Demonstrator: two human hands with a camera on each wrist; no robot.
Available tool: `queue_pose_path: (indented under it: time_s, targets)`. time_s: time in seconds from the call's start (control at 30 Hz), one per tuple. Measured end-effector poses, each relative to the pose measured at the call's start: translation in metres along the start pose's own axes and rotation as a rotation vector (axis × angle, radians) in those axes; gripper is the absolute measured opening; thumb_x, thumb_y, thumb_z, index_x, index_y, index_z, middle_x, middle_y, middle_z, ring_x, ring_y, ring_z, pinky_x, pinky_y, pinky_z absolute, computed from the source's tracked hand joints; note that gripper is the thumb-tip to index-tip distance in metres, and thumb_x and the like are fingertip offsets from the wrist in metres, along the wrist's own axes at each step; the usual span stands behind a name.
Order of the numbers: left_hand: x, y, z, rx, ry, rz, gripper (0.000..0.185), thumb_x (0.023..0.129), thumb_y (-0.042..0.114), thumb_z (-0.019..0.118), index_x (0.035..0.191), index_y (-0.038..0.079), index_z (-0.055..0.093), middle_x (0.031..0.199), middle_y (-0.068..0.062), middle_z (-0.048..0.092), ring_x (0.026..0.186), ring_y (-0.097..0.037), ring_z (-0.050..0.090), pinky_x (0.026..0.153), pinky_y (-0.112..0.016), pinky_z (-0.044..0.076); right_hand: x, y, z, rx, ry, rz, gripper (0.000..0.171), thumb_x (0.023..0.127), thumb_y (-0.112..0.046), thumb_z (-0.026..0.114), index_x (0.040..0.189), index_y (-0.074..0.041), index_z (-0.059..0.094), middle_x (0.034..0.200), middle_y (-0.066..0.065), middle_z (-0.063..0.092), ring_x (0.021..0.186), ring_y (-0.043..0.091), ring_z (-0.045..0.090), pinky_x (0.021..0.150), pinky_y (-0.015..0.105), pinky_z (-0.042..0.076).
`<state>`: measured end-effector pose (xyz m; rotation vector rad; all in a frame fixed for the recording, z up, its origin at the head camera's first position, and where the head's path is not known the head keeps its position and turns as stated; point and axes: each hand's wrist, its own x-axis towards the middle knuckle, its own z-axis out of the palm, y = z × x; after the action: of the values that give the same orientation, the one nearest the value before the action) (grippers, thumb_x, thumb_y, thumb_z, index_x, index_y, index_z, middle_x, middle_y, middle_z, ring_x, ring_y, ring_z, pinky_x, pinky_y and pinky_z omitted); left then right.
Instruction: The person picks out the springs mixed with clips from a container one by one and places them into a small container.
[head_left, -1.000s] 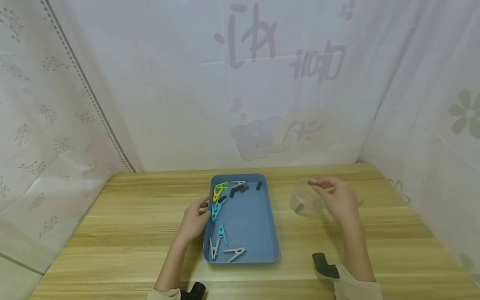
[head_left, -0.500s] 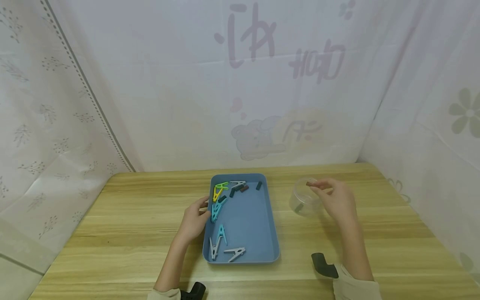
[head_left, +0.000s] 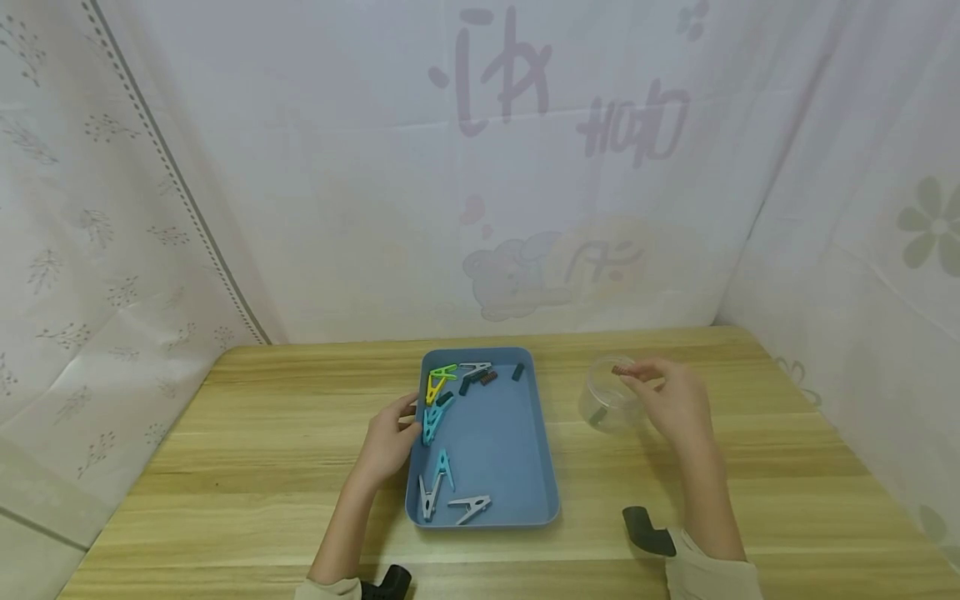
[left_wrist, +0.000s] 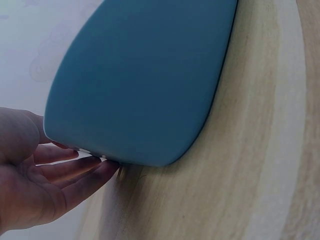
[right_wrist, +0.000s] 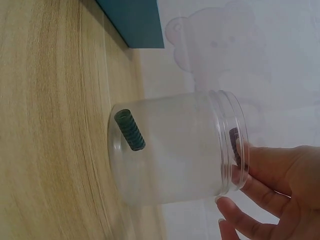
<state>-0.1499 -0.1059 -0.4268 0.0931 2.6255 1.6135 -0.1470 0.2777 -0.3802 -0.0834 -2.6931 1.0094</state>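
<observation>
From my remote seat I see a wood-grain table (head_left: 225, 475) with rounded far corners, and behind it a pale cloth backdrop (head_left: 337, 167) printed with mauve lettering (head_left: 511, 67) and 1 faint bear (head_left: 510, 283). To my left, the cloth shows leafy sprigs (head_left: 47, 275) beside a dark stripe (head_left: 174, 171); to my right, I spot a large grey-green flower (head_left: 940, 226) near the edge.

I'm looking at a wood-grain table (head_left: 247, 450) spreading under the left hand (head_left: 388, 437) and right hand (head_left: 677, 400). White cloth (head_left: 337, 200) is hanging beyond them, carrying faded lettering (head_left: 507, 79) and a bear print (head_left: 504, 279). Sprig-patterned cloth (head_left: 105, 225) is draping left of the left hand; a flower print (head_left: 939, 227) is showing right of the right hand. Light's falling soft.
</observation>
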Motion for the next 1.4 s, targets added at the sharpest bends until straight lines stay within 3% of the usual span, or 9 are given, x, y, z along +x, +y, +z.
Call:
queue_pose_path:
  time_s: [0.17,0.47,0.67,1.03,1.23,1.4]
  targets:
    - [0.0,0.0,0.0,0.0,0.0,0.001,0.052,0.1,-0.003,0.05,0.151,-0.012,0.047,0.139,-0.036,0.059,0.122,-0.052,0.064,0.098,-0.057,0.057,0.0,0.0,0.002,-0.011,0.0,-0.009,0.025,0.102,-0.019,0.07,0.114,0.003,0.074,0.116,0.027,0.073,0.089,0.036,0.068,0.068,0.035,0.051]
    - [-0.001,0.001,0.0,-0.008,-0.003,-0.001,0.052,0.1,-0.002,0.05,0.152,-0.011,0.046,0.139,-0.036,0.059,0.122,-0.053,0.064,0.097,-0.057,0.058,0.0,-0.002,0.006,-0.017,-0.027,-0.015,0.027,0.101,-0.018,0.072,0.114,0.006,0.073,0.113,0.028,0.074,0.103,0.046,0.066,0.082,0.056,0.053]
    - [-0.001,0.002,0.0,-0.011,-0.004,-0.002,0.052,0.1,-0.003,0.05,0.151,-0.012,0.046,0.139,-0.036,0.059,0.122,-0.052,0.064,0.097,-0.056,0.058,0.002,-0.002,0.009,-0.042,-0.048,0.001,0.028,0.1,-0.02,0.072,0.114,0.005,0.073,0.113,0.028,0.074,0.112,0.053,0.063,0.087,0.064,0.051]
    - [-0.001,0.001,0.0,-0.012,-0.002,-0.003,0.052,0.101,-0.003,0.05,0.152,-0.011,0.046,0.139,-0.035,0.058,0.124,-0.052,0.064,0.097,-0.057,0.058,0.002,-0.003,0.012,-0.103,-0.037,-0.01,0.029,0.1,-0.022,0.073,0.112,0.003,0.075,0.11,0.026,0.076,0.102,0.048,0.068,0.068,0.046,0.054]
    - [-0.001,0.0,0.0,-0.015,-0.003,0.003,0.052,0.1,-0.003,0.05,0.151,-0.012,0.046,0.139,-0.035,0.059,0.123,-0.052,0.064,0.097,-0.057,0.058,0.003,-0.003,0.01,-0.086,-0.059,0.009,0.033,0.102,-0.024,0.069,0.119,0.003,0.074,0.117,0.026,0.074,0.093,0.043,0.068,0.063,0.044,0.053]
    - [-0.001,-0.001,0.001,-0.016,-0.004,0.006,0.052,0.101,-0.003,0.05,0.151,-0.012,0.046,0.139,-0.035,0.059,0.124,-0.052,0.063,0.098,-0.057,0.057,0.001,-0.004,0.008,-0.069,-0.063,0.025,0.035,0.104,-0.025,0.066,0.122,0.004,0.072,0.121,0.027,0.072,0.096,0.045,0.066,0.061,0.042,0.054]
